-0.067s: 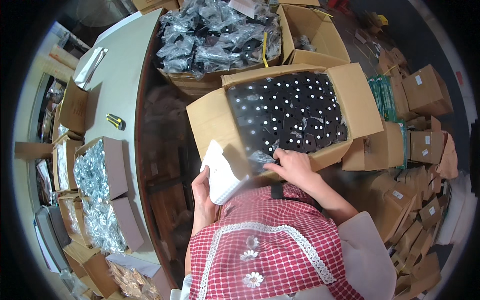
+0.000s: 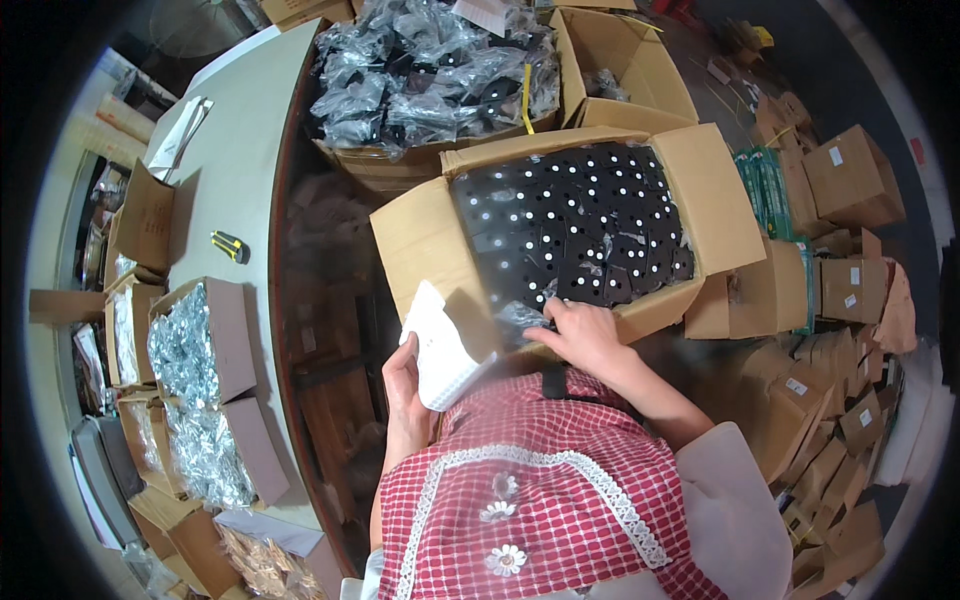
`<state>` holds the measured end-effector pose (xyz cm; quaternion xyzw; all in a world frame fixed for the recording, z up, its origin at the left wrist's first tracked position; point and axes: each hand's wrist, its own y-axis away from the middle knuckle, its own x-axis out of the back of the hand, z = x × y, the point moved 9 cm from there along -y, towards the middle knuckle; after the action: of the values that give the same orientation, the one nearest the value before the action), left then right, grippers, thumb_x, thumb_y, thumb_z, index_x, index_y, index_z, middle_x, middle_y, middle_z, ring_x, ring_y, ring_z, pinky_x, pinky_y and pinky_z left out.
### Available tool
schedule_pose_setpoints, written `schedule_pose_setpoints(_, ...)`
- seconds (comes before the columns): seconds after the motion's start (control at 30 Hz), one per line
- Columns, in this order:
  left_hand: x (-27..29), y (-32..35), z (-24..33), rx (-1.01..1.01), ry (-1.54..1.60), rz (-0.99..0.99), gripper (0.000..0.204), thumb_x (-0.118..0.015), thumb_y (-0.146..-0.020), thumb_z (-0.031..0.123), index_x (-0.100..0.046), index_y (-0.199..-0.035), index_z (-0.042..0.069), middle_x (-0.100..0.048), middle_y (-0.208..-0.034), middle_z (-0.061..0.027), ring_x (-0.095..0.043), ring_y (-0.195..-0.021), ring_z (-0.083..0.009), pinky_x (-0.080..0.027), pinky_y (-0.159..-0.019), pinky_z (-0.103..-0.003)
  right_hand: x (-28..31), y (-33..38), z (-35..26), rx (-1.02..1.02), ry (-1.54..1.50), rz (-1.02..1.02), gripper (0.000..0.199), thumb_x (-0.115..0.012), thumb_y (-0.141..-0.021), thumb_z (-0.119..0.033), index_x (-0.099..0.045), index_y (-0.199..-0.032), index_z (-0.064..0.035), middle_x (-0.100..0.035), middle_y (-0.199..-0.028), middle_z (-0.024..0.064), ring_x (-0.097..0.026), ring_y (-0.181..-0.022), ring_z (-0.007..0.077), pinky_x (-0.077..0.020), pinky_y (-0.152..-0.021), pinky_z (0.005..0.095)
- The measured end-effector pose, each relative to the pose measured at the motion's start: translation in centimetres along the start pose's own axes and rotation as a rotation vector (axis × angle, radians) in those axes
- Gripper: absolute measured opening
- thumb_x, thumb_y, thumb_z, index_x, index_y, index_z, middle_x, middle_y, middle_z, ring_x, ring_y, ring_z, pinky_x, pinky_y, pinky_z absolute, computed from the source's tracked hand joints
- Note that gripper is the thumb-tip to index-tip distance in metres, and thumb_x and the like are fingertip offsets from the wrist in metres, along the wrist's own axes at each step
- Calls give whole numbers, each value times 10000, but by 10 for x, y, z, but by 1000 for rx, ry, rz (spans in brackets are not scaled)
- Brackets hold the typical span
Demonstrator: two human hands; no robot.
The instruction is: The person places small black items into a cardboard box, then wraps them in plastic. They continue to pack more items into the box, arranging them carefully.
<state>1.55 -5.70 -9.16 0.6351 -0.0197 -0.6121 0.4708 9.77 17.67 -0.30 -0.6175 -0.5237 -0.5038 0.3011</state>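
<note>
My left hand (image 2: 405,385) is closed round a thick white stack (image 2: 440,345) that looks like folded paper or cards, tilted over the near left flap. An open cardboard box (image 2: 660,315) in front of me is filled with black flat pieces (image 2: 580,220), each with round white dots or holes. My right hand (image 2: 578,330) reaches over the box's near edge, its thumb and fingers pinched at a crumpled clear plastic bag (image 2: 520,318) at the near left corner. The fingertips are partly hidden, so how firmly they hold it is hard to see.
Behind the box stands a carton heaped with bagged black pieces (image 2: 430,90). At left runs a long table (image 2: 235,180) with a yellow-black utility knife (image 2: 230,245) and boxes of clear bags (image 2: 185,350). Several cartons (image 2: 852,178) are piled at right.
</note>
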Motion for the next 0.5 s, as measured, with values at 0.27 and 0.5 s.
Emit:
schedule_pose_setpoints(0.27, -5, -8, 7, 1, -18, -67, 436, -560, -1012, 207, -539, -1395, -1, -665, -1313, -127, -637, -1204, -298, -487, -1069, -460, -3, 4, 0, -54, -216, 149, 125, -643, -885, -212, -612, -809, -118, -690, -723, 91, -688, -657, 335, -524, -577, 497)
schedule_pose_setpoints(0.5, -15, -10, 7, 58, 60, -204, 400, -565, -1013, 216, -569, -1355, 9, -694, -1249, -115, -671, -1130, -292, -494, -1053, -476, 12, 15, 26, -198, -433, 275, 215, -715, -903, -220, -646, -773, -63, -561, -564, 66, -546, -479, 195, -402, -483, 348)
